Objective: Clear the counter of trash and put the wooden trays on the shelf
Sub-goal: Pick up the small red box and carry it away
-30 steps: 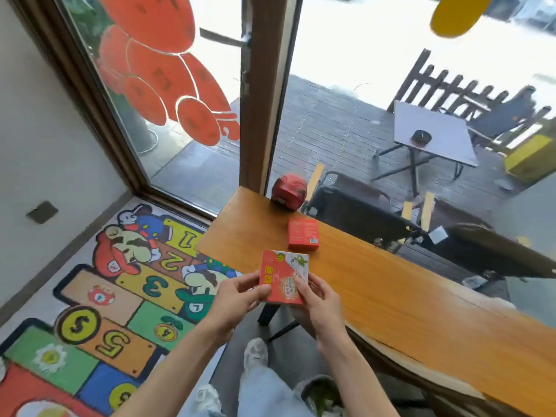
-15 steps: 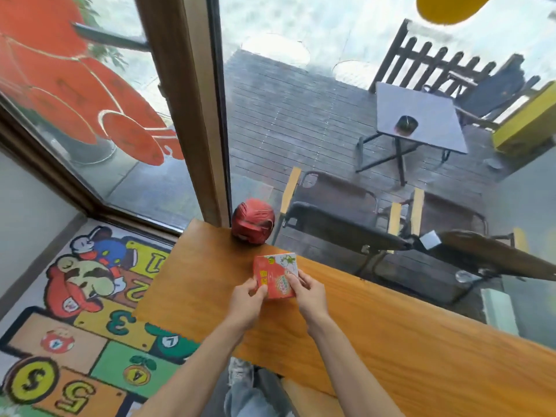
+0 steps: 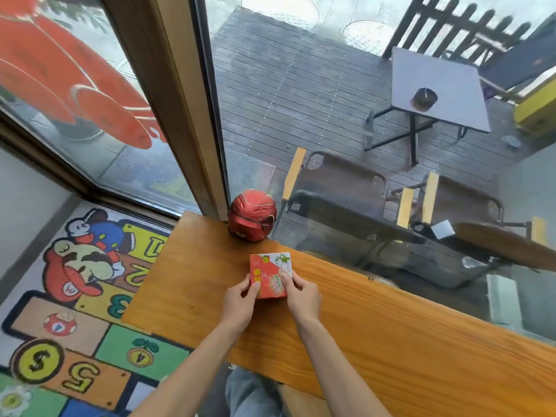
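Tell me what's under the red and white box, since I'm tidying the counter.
The red and white box sits over the wooden counter, held by the left hand and right hand. Whether anything lies beneath it is hidden by the box itself.

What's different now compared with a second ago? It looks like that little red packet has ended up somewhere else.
Both hands carried the red packet forward from beyond the counter's near edge to a spot over the counter, close to the red helmet. The smaller red box seen earlier on the counter no longer shows. The left hand and right hand grip the packet as before; the helmet has stayed by the window.
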